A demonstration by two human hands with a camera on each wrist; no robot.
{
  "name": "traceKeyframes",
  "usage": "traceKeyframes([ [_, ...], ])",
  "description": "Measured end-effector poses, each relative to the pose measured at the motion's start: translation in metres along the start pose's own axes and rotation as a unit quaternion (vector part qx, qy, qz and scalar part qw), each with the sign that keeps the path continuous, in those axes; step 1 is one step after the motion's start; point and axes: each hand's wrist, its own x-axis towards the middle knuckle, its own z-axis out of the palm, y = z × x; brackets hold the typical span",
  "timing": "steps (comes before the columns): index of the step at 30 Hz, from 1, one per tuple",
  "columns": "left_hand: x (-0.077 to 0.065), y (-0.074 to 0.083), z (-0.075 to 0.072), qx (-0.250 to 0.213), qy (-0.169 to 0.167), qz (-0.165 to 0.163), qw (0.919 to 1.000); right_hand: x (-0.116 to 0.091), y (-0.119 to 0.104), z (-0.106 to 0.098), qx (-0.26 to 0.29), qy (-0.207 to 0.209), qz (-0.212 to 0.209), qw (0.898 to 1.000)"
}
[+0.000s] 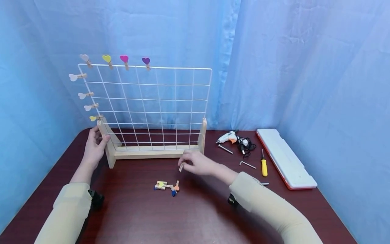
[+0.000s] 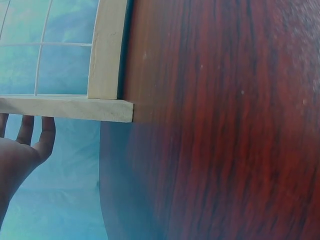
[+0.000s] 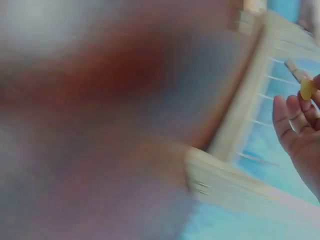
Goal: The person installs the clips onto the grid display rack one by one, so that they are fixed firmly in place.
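A white wire grid (image 1: 152,99) stands upright in a wooden base (image 1: 149,155). Along its top edge and left side are small wooden clothespins with hearts, among them a purple one (image 1: 146,61) and a white one (image 1: 73,77). My left hand (image 1: 93,145) holds the base's left upright (image 2: 65,108), thumb toward the front and fingers against the outer side. Just in front of the base, my right hand (image 1: 196,163) pinches a clothespin with a yellow heart (image 3: 306,89) between thumb and fingers. Several more heart clothespins (image 1: 161,185) lie on the table nearby.
On the right of the table are a glue gun (image 1: 228,137) with its coiled black cable (image 1: 247,146), a bolt (image 1: 225,149), a hex key (image 1: 248,165) and a yellow-handled screwdriver (image 1: 264,167). A white and red case (image 1: 285,159) lies along the right edge. Blue curtains (image 1: 274,61) hang behind.
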Motion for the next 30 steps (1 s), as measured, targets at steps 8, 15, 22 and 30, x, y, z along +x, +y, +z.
traceKeyframes([
  [8, 0.001, -0.001, -0.001, -0.004, 0.001, -0.002, 1.0, 0.033, -0.024, -0.083, 0.014, 0.039, 0.048, 0.998],
  [15, 0.002, -0.002, -0.001, -0.004, 0.001, -0.011, 0.9999, 0.062, -0.051, -0.152, 0.065, 0.082, 0.065, 0.992],
  [22, 0.003, -0.001, -0.002, 0.003, 0.0, -0.005, 1.0, 0.095, -0.096, -0.217, 0.058, 0.221, 0.065, 0.971],
  [30, 0.001, 0.0, 0.0, 0.0, 0.001, -0.002, 1.0, 0.139, -0.074, -0.243, -0.043, 0.27, -0.005, 0.962],
])
